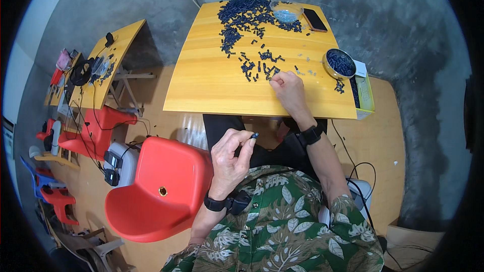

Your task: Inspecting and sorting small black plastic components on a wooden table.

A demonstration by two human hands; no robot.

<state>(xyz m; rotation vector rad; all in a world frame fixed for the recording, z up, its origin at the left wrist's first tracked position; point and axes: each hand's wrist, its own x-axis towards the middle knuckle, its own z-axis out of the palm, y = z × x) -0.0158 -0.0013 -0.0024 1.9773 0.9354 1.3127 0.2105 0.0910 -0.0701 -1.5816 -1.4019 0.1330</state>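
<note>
A: Where is the small dark piece?

B: The small dark piece (pixel 255 135) sits at the tips of the left hand (pixel 231 156), pinched between thumb and forefinger, short of the yellow table (pixel 196 88).

A: And the right hand?

B: The right hand (pixel 291 92) — ahead and to the right of the left — bends its fingers down beside loose dark pieces (pixel 247 68); whether it pinches one cannot be told.

A: How would such a piece handle?

B: Probably light, stiff and perhaps slippery, best gripped around its sides near one end; how fragile it is, the view does not show.

A: The surroundings?

B: Beyond the right hand, a dense heap (pixel 244 11) of dark pieces, a clear dish (pixel 302 8) and a phone (pixel 315 20); to its right, a filled bowl (pixel 328 72). A red chair (pixel 169 166) stands left of the left hand — a grey wall (pixel 368 25) rises beyond both.
</note>
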